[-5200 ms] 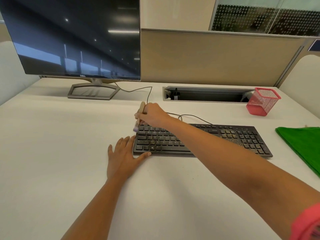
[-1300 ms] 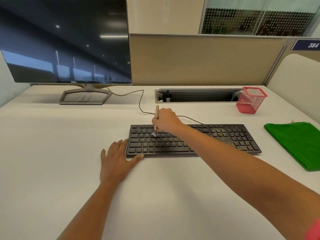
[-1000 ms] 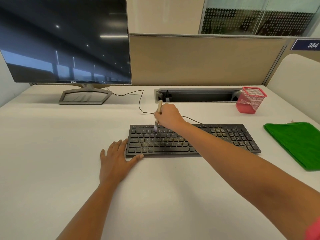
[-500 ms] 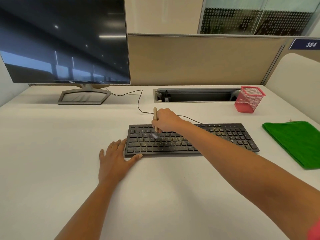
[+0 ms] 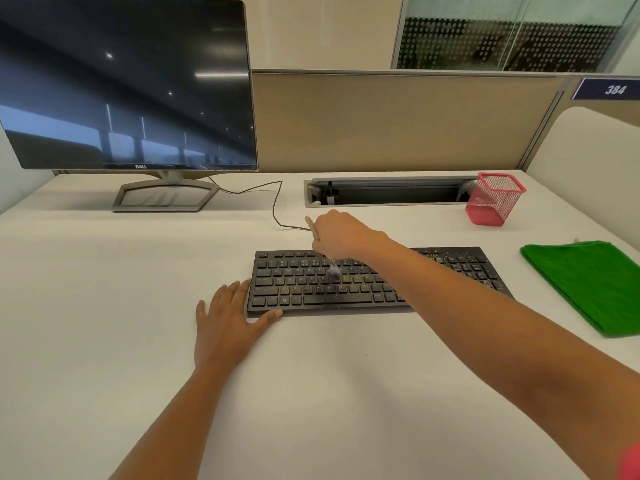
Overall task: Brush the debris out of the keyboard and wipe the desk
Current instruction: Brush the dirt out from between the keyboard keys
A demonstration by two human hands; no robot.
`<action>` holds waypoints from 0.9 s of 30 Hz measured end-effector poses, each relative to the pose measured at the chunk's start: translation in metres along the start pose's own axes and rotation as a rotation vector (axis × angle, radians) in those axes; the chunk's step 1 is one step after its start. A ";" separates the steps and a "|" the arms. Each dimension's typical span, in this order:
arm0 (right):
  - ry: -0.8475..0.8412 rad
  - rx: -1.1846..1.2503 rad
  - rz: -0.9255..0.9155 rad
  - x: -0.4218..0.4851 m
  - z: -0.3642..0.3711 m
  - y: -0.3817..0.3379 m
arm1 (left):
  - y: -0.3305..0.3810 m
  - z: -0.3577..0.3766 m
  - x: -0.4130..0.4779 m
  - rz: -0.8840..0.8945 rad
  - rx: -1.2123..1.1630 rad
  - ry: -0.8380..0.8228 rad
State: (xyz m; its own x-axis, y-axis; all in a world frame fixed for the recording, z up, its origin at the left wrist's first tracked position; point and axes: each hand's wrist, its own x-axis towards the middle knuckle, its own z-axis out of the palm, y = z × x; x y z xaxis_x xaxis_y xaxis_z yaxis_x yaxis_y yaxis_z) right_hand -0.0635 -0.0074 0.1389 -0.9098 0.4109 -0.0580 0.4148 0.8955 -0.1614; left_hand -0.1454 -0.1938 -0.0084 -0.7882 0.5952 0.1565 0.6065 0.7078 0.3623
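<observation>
- Centre frame: the right hand (image 5: 341, 233) grips a small brush (image 5: 333, 270), its bristles on the middle keys of the keyboard (image 5: 346, 296).
- The left hand (image 5: 228, 320) lies flat, fingers straight, on the desk (image 5: 104, 306), against the keyboard's left corner.
- Crumbs (image 5: 460, 263) speckle the middle and right keys; brushing seems partway.
- The green cloth (image 5: 588, 282) lies at right, untouched; wiping is not yet begun.

The desk (image 5: 104, 306) is a smooth, matt white surface, and on it the keyboard (image 5: 298, 282) is matt black plastic dusted with pale gritty debris (image 5: 346, 279), worked by a brush (image 5: 309, 224) with a wood-coloured handle. At far left the monitor (image 5: 128, 84) has a glossy, mirror-like screen on a stand (image 5: 162, 197) that looks like brushed grey metal. To the right are a pink wire-mesh cup (image 5: 491, 202) and a soft, napped green cloth (image 5: 588, 282).
</observation>
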 end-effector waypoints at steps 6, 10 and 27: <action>0.159 0.350 0.116 0.006 0.011 -0.003 | -0.001 0.000 0.001 0.001 0.009 0.002; 0.074 0.328 0.146 0.004 0.020 -0.003 | -0.001 0.000 0.001 0.002 0.011 0.002; 0.017 0.480 0.181 0.008 0.019 0.006 | 0.001 -0.002 0.000 0.001 0.009 -0.002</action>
State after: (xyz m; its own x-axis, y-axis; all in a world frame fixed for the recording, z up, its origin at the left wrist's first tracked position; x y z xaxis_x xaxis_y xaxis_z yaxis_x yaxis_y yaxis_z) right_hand -0.0688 -0.0019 0.1190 -0.8222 0.5582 -0.1112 0.5083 0.6323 -0.5846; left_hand -0.1447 -0.1943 -0.0065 -0.7874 0.5966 0.1554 0.6082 0.7105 0.3540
